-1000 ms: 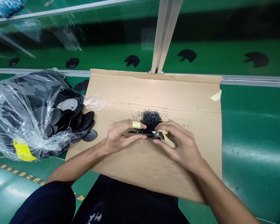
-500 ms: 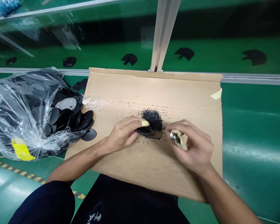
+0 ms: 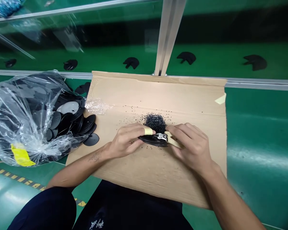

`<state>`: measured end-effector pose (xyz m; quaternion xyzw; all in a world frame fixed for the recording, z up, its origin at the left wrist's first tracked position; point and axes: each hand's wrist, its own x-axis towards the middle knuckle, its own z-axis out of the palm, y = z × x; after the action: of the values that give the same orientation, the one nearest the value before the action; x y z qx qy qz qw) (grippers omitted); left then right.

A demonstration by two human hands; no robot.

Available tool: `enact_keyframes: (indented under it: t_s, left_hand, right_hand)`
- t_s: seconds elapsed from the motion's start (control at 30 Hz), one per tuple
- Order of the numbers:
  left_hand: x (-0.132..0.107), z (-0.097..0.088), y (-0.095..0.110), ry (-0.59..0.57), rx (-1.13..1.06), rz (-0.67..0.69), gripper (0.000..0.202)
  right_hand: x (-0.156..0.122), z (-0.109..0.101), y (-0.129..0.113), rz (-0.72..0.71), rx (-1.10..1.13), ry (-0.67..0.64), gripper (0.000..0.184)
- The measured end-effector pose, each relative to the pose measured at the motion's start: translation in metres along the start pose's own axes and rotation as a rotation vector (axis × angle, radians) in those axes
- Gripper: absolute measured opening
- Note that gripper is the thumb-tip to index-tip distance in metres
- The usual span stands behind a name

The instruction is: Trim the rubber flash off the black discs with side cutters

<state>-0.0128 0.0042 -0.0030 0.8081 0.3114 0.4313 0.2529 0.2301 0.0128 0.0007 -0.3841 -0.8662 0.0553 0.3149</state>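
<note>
Between its thumb and fingers, my left hand (image 3: 128,139) grips black flat discs (image 3: 156,141); how many are stacked is unclear. Yellow tape wraps one of its fingertips. My right hand (image 3: 193,143) is closed around cutting pliers (image 3: 162,136) with pale, tape-wrapped handles. The metal jaws of the pliers are at the upper edge of the discs; whether they bite on anything is too small to tell. Just beyond the hands lies a pile of small black bits (image 3: 155,123), with loose bits scattered around it on the cardboard sheet (image 3: 146,172).
A clear plastic bag (image 3: 21,111) full of black discs lies at the left, several spilling from its mouth (image 3: 86,126). An upright metal post (image 3: 169,38) and rail stand behind the cardboard. Dark curved pieces (image 3: 187,57) lie along the green surface beyond.
My right hand has moved left and turned, bringing the pliers' jaws to the discs. The discs have tilted slightly in my left hand, which stays nearly in place.
</note>
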Motion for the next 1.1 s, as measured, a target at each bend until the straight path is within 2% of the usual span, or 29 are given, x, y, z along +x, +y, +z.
enact_keyframes:
  t_s: [0.3, 0.53, 0.67, 0.77, 0.93, 1.1]
  left_hand:
    - [-0.002, 0.001, 0.000, -0.018, 0.006, -0.015, 0.025]
    - [0.001, -0.003, 0.003, 0.002, 0.038, 0.045, 0.024]
    - [0.002, -0.004, 0.002, -0.041, 0.166, 0.096, 0.020]
    - [0.001, -0.006, -0.002, -0.087, 0.311, 0.106, 0.018]
    - [0.003, -0.013, -0.009, -0.066, 0.403, 0.133, 0.032]
    - [0.002, -0.006, -0.008, -0.050, 0.320, 0.131, 0.031]
  right_hand:
    - [-0.001, -0.006, -0.007, -0.026, -0.165, 0.011, 0.011]
    - [-0.004, -0.002, -0.004, 0.062, -0.021, -0.004, 0.017]
    - [-0.001, 0.003, -0.002, 0.012, -0.169, -0.054, 0.018]
    - [0.000, 0.003, -0.001, 0.004, -0.194, -0.072, 0.023]
    - [0.001, -0.004, 0.000, 0.103, 0.031, 0.015, 0.024]
    - [0.003, -0.002, -0.009, 0.038, 0.273, 0.082, 0.020]
